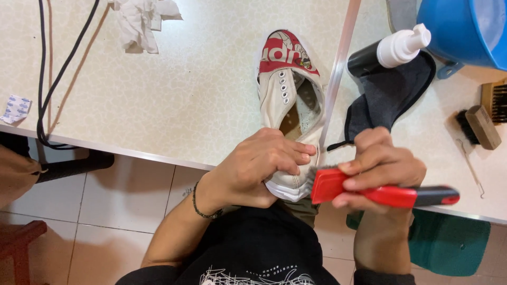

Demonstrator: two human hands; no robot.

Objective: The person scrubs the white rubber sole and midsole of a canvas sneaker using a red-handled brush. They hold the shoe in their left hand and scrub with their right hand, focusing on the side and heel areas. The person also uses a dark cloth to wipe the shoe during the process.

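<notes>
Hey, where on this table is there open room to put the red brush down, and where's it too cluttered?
Widest bare patch of the table: between the black cables, the crumpled white cloth and the white shoe. Crowded right of the shoe: spray bottle, dark cloth, blue bucket, wooden brushes. Left hand grips the shoe's heel; right hand holds the red brush.

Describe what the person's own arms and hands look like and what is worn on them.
Both forearms are bare, with no gloves on either hand. The left hand has a thin dark beaded bracelet around its wrist. The right hand shows no rings or bands; a dark sleeve edge shows low on that arm. The person wears a black printed shirt.
</notes>
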